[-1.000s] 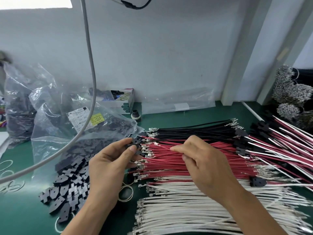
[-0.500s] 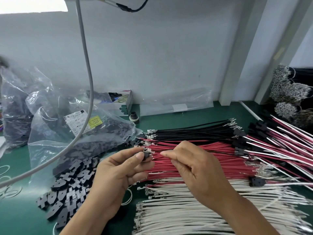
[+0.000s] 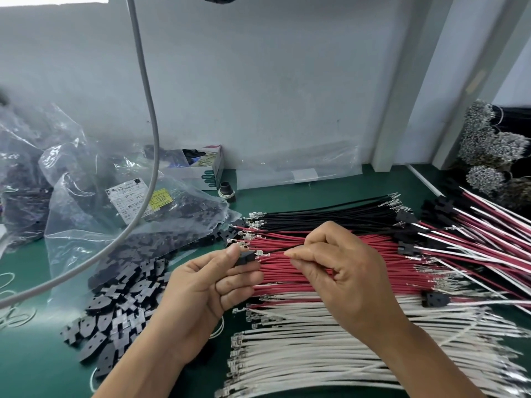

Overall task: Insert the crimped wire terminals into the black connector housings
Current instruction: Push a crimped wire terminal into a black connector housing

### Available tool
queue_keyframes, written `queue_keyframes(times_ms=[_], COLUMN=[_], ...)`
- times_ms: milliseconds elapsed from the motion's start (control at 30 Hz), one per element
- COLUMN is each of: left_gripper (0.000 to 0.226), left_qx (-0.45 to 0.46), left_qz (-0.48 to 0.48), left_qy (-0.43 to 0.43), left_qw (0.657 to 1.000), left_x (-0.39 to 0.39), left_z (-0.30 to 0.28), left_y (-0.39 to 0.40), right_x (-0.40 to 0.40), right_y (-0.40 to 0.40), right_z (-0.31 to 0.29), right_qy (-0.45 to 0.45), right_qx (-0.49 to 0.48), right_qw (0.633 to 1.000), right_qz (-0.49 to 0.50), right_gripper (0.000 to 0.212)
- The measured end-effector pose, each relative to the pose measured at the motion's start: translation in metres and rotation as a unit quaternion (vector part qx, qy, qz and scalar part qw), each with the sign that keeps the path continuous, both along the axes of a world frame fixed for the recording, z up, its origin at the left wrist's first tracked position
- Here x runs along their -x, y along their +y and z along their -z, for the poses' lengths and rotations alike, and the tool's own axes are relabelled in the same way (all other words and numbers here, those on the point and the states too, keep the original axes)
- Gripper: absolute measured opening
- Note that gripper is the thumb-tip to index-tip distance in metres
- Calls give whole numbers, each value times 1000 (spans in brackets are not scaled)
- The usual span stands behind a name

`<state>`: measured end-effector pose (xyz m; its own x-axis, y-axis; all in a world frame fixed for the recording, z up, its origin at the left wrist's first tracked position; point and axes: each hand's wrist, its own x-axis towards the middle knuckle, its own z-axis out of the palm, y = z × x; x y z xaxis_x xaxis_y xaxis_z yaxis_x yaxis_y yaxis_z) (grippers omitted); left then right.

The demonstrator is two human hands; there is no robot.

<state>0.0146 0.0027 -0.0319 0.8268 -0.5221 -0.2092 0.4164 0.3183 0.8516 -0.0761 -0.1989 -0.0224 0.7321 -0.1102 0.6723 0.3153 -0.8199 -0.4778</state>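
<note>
Green matting [image 3: 34,354] covers the bench under a pale wall, with flat rows of black wires [image 3: 330,215], red wires [image 3: 359,251] and white wires [image 3: 316,340] fanned across it. The left hand [image 3: 201,294] pinches a small, boxy black connector housing [image 3: 244,257] between thumb and fingers; the right hand [image 3: 342,268] pinches a thin black wire [image 3: 283,249], its bright metal crimped terminal [image 3: 261,254] just at the housing's mouth. If the terminal goes in tilted or rotated, it will likely jam or bend, being thin stamped metal; gripped this far back, the limp wire may buckle. Loose matte housings [image 3: 115,311] spill from a crinkled clear bag [image 3: 94,214].
</note>
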Motion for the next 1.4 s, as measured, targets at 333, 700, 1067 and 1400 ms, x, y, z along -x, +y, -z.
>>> queue_keyframes(times_ms=[333, 700, 1067, 1400], left_gripper=[63, 33, 36, 27], left_qx=[-16, -51, -66, -177], left_qz=[22, -5, -18, -24], left_qy=[-8, -34, -18, -275], left_qw=[1000, 998, 997, 945], left_x=[0, 4, 9, 16], left_z=[-1, -3, 1, -6], left_y=[0, -1, -6, -4], right_x=[0, 0, 0, 0], right_y=[0, 2, 8, 6], right_z=[3, 3, 6, 7], right_qy=[18, 23, 91, 116], right_qx=[-21, 91, 6, 41], right_qw=[999, 995, 996, 992], right_qz=[-19, 16, -14, 12], right_gripper=[16, 8, 9, 6])
